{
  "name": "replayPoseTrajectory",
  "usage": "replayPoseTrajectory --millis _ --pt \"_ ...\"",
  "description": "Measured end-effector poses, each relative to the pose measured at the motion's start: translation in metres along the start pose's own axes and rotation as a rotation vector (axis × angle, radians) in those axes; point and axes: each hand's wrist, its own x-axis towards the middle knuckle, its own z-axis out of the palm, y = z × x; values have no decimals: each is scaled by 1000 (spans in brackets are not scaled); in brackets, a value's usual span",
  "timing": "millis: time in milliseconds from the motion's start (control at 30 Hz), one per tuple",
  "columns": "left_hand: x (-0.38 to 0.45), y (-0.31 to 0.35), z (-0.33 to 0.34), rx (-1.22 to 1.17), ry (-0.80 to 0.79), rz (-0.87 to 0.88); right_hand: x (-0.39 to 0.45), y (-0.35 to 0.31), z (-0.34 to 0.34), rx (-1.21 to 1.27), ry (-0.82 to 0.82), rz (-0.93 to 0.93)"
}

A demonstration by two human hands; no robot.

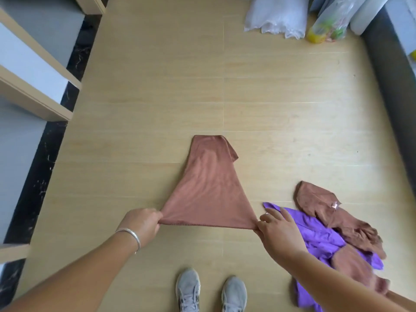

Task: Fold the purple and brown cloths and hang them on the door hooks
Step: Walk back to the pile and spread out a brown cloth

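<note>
The door and its hooks are out of the picture. The pile at the lower right is partly cut off by the right arm and the picture edge, so how many brown cloths lie in it is hard to tell; at least two brown bunches show, and one purple one.

A soft reddish-brown cloth point(208, 188) is held up over the pale wooden floor point(157, 86). The left hand point(140, 222) pinches its near left corner with curled fingers. The right hand point(276, 229) pinches its near right corner with thumb and finger, while its other fingers stick out straight. The near edge is pulled tight between the two hands, and the cloth gets narrower as it runs away from them to its far end, which looks to lie on the floor.

Just right of the right hand lies a crumpled shiny purple cloth point(319, 237), with crumpled brown cloths point(326, 206) on top of it and beside it.

A thin silver bangle point(132, 238) sits on the left wrist. Two grey sneakers point(188, 289) show at the bottom. Far off, at the top right, are clear plastic bags point(276, 16).
</note>
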Motion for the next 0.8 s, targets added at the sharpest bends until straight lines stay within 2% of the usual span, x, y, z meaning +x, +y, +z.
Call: replayPoseTrajectory --millis 200,467,600,800 --pt "-15 23 90 -29 -161 2 -41 -35 77 63 -171 81" --pt "-5 18 160 -213 -206 -35 -43 -52 144 191 -305 220" --pt "30 6 174 -427 -99 -114 -9 -45 171 198 -305 280" --pt "132 -16 164 -737 95 -165 74 -10 201 170 -181 371"
